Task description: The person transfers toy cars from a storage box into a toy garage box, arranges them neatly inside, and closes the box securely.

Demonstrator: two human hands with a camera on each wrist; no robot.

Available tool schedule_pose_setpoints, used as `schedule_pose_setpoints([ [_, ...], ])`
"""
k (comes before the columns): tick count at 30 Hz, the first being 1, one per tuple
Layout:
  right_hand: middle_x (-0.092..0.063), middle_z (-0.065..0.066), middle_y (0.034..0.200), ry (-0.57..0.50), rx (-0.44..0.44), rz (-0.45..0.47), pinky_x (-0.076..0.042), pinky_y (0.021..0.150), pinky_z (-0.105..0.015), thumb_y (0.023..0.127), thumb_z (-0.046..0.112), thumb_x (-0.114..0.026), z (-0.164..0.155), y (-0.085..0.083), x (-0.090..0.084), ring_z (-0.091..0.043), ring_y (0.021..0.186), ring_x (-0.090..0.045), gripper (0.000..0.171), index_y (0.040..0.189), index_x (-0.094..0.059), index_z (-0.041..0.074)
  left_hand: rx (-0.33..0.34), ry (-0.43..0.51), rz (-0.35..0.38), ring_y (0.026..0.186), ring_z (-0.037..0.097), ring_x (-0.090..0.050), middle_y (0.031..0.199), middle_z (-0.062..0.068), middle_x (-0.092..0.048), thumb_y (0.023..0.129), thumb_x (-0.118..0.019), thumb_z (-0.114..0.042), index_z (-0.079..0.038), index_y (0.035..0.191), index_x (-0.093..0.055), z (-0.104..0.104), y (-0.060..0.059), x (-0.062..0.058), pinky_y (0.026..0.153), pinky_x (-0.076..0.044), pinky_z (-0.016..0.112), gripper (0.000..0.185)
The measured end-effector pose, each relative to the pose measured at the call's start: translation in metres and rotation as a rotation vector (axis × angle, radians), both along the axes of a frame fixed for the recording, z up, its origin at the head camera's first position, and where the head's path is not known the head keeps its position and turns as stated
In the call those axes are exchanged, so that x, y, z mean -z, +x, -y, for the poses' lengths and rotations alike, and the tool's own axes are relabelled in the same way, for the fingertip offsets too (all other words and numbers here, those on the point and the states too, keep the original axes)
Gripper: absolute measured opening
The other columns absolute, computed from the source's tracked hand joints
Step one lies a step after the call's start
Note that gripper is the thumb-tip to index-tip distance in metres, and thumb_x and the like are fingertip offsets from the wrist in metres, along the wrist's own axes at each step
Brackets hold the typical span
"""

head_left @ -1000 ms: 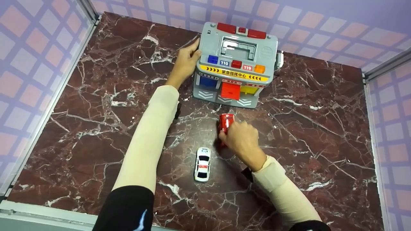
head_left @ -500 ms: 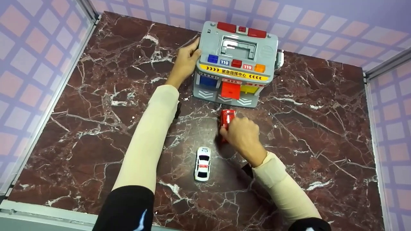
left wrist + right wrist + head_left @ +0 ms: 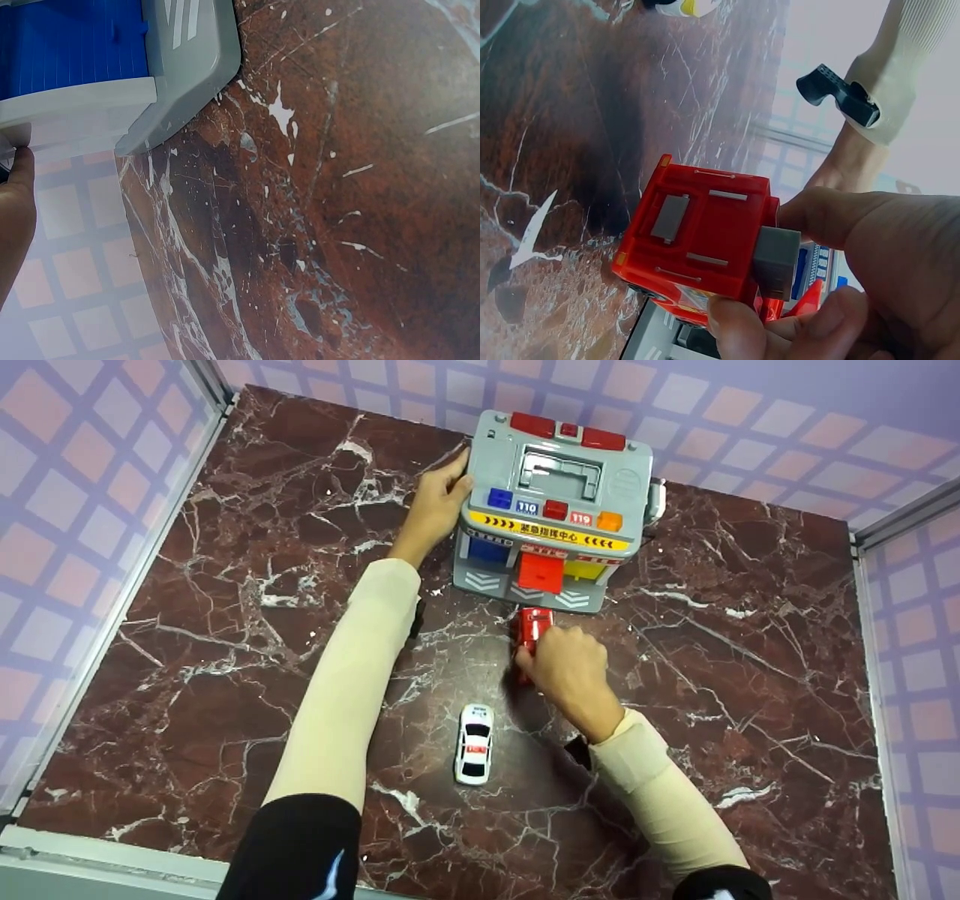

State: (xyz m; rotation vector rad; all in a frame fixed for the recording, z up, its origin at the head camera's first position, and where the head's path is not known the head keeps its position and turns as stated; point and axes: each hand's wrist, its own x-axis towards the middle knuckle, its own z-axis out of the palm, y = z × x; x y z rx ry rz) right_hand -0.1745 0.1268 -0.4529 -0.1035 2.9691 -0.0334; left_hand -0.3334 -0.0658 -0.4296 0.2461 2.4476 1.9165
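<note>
A grey toy emergency garage [image 3: 632, 506] stands at the back of the marble-patterned table, with a red button row on its roof and blue, red and yellow doors in front. My left hand [image 3: 435, 506] holds its left side, the thumb at the roof edge and some fingers hidden. The red middle door [image 3: 541, 573] is tilted outward. My right hand [image 3: 571, 666] grips a red toy fire truck [image 3: 712, 225] between thumb and fingers. The truck's nose is right at the garage's front edge, lined up with the middle bay.
A white toy police car [image 3: 474, 746] sits on the table [image 3: 720, 675] left of my right hand. Patterned panels [image 3: 742, 427] enclose the back and both sides. The garage has a light grey handle [image 3: 655, 501] on its right side.
My right hand has slid the red fire truck forward, up to the garage's front edge. The left hand, the garage and the police car have stayed in place.
</note>
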Motion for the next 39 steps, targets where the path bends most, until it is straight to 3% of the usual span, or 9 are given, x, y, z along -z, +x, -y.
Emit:
schedule_pose_setpoints([
  [2,-0.056,-0.014,0.058,-0.001,0.002,-0.008,-0.049,0.041,-0.042,0.083,0.050,-0.056,0.000,-0.001,0.000,-0.032,0.050,-0.056,0.049,0.062,-0.055,0.006,-0.002,-0.011,0.001,0.128,0.013,-0.042,0.145,0.012,-0.035,0.096,-0.045,-0.005,0.000,0.139,-0.034,0.000,0.000,-0.001,0.102,-0.030,0.008,0.045],
  [12,-0.056,-0.015,0.060,0.001,0.023,-0.025,-0.050,0.043,-0.043,0.084,0.050,-0.055,0.000,-0.007,0.001,-0.033,0.051,-0.057,0.048,0.066,-0.057,0.005,-0.001,0.023,0.038,0.120,0.013,-0.050,0.145,0.009,-0.036,0.096,-0.045,-0.006,-0.002,0.140,-0.034,0.000,-0.002,0.001,0.101,-0.035,0.012,0.046],
  [18,-0.059,-0.017,0.062,-0.008,0.018,-0.067,-0.050,0.043,-0.045,0.084,0.047,-0.055,-0.002,-0.010,0.005,-0.035,0.053,-0.059,0.047,0.065,-0.058,0.004,0.007,0.035,0.013,0.116,0.012,-0.051,0.145,0.011,-0.036,0.096,-0.045,-0.004,-0.001,0.140,-0.034,0.000,-0.002,0.002,0.098,-0.038,0.012,0.045],
  [32,-0.062,-0.019,0.063,-0.018,0.029,-0.126,-0.050,0.043,-0.048,0.082,0.049,-0.057,-0.003,-0.016,0.010,-0.038,0.055,-0.060,0.048,0.057,-0.055,0.008,0.002,0.018,0.012,0.125,0.012,-0.045,0.145,0.011,-0.035,0.096,-0.045,-0.004,0.000,0.139,-0.034,-0.001,-0.003,0.003,0.102,-0.033,0.011,0.045],
  [39,-0.061,-0.019,0.063,-0.029,0.038,-0.143,-0.049,0.044,-0.049,0.083,0.050,-0.057,-0.003,-0.020,0.014,-0.039,0.056,-0.060,0.050,0.057,-0.055,0.008,-0.007,0.020,0.027,0.128,0.008,-0.042,0.147,0.005,-0.034,0.095,-0.048,-0.010,-0.007,0.141,-0.035,0.002,-0.023,0.028,0.103,-0.030,0.008,0.048],
])
